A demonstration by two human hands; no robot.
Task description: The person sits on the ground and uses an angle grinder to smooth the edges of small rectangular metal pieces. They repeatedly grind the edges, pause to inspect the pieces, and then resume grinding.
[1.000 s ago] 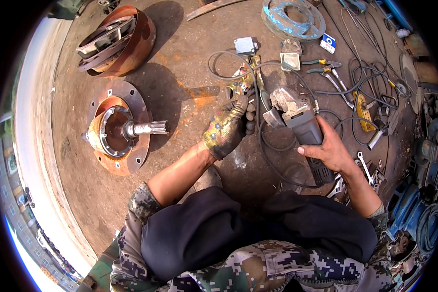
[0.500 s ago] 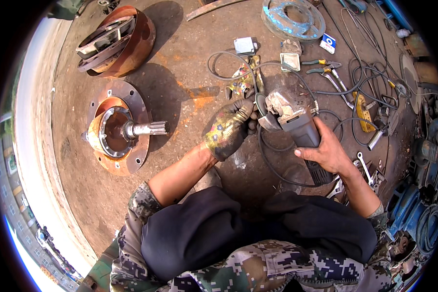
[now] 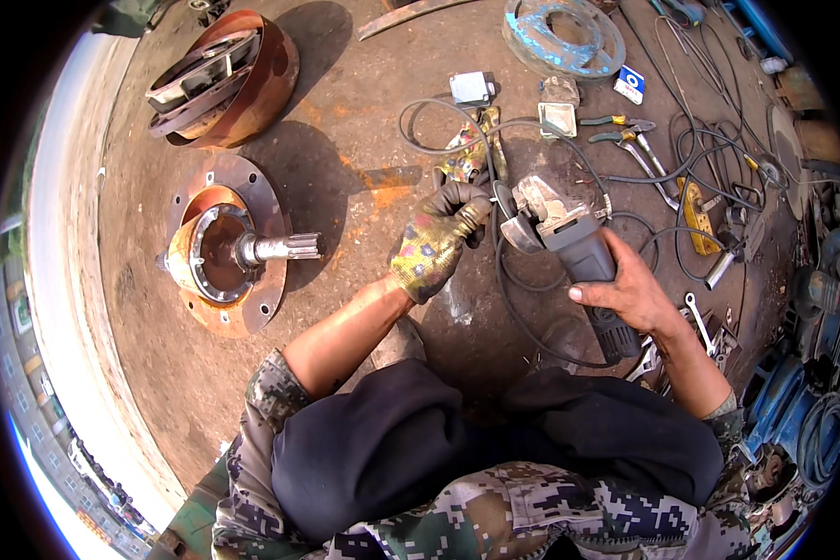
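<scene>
My bare right hand (image 3: 627, 294) is wrapped round the dark grey body of an angle grinder (image 3: 583, 252), its dusty head pointing away to the upper left. The grinder's thin disc (image 3: 503, 200) stands edge-on beside the metal guard (image 3: 521, 235). My left hand (image 3: 439, 233), in a patterned work glove with dark fingers, is closed right at the disc's face; what its fingertips pinch is too small to make out. Just beyond lies the other patterned glove (image 3: 471, 154) on the ground. A dark power cord (image 3: 523, 322) loops beneath the grinder.
A rusty flange with a splined shaft (image 3: 285, 246) stands at left, below a rusty drum (image 3: 275, 84). Behind are a small white-topped box (image 3: 471, 88) and a blue-flecked ring (image 3: 565, 37). Pliers (image 3: 621, 121), a yellow power strip (image 3: 695, 219), wrenches (image 3: 700, 322) and cables lie right.
My left hand has turned, its fingers bunching closer together and rising at the disc. The grinder has tilted slightly, while my right hand keeps its hold.
</scene>
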